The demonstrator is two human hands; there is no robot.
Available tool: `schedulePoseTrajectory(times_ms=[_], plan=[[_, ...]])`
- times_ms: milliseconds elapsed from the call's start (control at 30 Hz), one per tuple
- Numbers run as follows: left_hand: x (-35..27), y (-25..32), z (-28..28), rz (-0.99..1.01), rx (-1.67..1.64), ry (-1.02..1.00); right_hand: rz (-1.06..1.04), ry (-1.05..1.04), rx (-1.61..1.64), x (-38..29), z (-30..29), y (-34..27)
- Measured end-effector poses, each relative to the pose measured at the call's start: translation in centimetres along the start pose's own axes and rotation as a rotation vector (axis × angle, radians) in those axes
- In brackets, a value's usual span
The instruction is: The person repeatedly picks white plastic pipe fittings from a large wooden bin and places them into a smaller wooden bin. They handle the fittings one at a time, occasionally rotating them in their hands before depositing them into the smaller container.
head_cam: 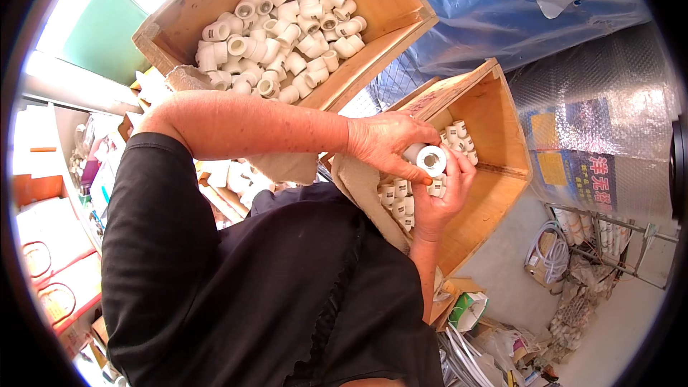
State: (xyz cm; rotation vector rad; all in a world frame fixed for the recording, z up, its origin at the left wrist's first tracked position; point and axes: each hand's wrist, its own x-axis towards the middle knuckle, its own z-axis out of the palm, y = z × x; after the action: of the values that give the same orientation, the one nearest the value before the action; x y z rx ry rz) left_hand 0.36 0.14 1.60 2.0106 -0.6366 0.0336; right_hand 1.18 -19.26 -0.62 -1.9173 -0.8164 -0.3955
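Observation:
My left hand (389, 140) reaches across from the left, back of the hand up, its thumb and fingers around a white plastic pipe fitting (431, 160). The round socket end of the fitting faces me and shows a greyish inner ring. My right hand (446, 193) comes up from below and grips the same fitting from the right side. Both hands are above a wooden box (484, 193) that holds small white pipe fittings (399, 189) with dark printed marks. My hands hide part of them. A beige cloth (357, 193) drapes over the box's near edge.
A larger wooden box (376, 70) full of white elbow fittings (290, 27) stands at the upper left. Bubble wrap (591, 118) and blue plastic sheeting (484, 5) are at the right. Coiled hose (551, 252), a green-and-white carton (468, 312) and bagged clutter lie at the lower right.

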Motion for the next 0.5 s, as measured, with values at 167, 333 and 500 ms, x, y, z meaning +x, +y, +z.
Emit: schedulePoseTrajectory(times_ms=[167,333,500], plan=[[0.1,-0.3,0.2,0.004,-0.029,0.026,-0.032,0.014,-0.008,-0.1,0.1,0.0],[0.1,0.4,-0.3,-0.111,-0.160,-0.044,-0.064,0.000,-0.032,-0.2,0.0,-0.3],[0.0,-1.0,-0.1,-0.075,-0.279,0.022,0.128,0.058,0.189,-0.5,-0.2,0.4]])
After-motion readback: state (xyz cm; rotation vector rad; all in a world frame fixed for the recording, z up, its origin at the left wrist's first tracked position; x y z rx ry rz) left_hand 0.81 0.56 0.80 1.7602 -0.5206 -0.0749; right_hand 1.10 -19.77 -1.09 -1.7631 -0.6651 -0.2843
